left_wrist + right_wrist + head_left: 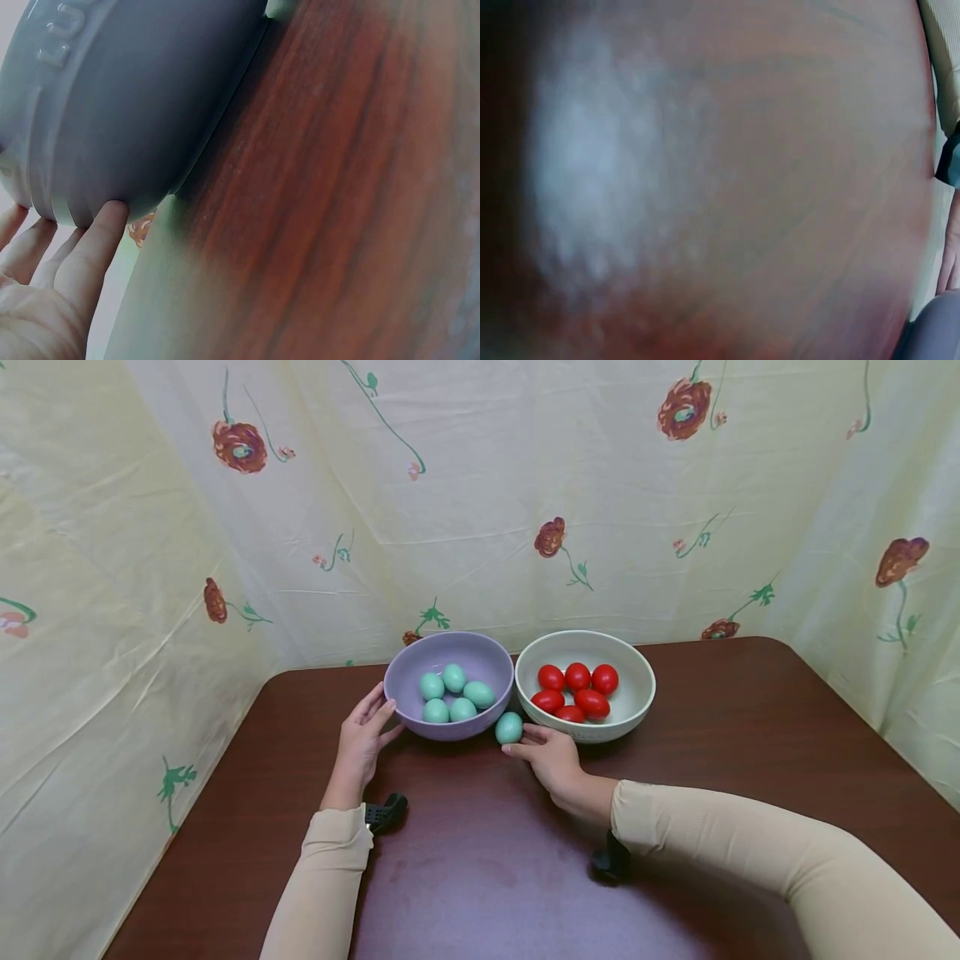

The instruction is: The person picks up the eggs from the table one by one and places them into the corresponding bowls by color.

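Note:
A purple bowl (450, 731) holds several pale green eggs (462, 709). My left hand (362, 739) is at its left side, with fairly straight fingers (94, 255) touching the outer wall in the left wrist view. My right hand (551, 762) pinches another green egg (509, 727) between thumb and fingertips, low in front of where the two bowls meet. Just behind that hand stands a white bowl (637, 702) with several red eggs (592, 704) inside. The right wrist view shows mainly blurred tabletop; the held egg is out of its sight.
Both bowls stand side by side near the back of the dark wooden table (465, 860). A flowered cloth (480, 510) hangs behind and along the sides. Dark straps (386, 812) sit at both wrists, below the light sleeves.

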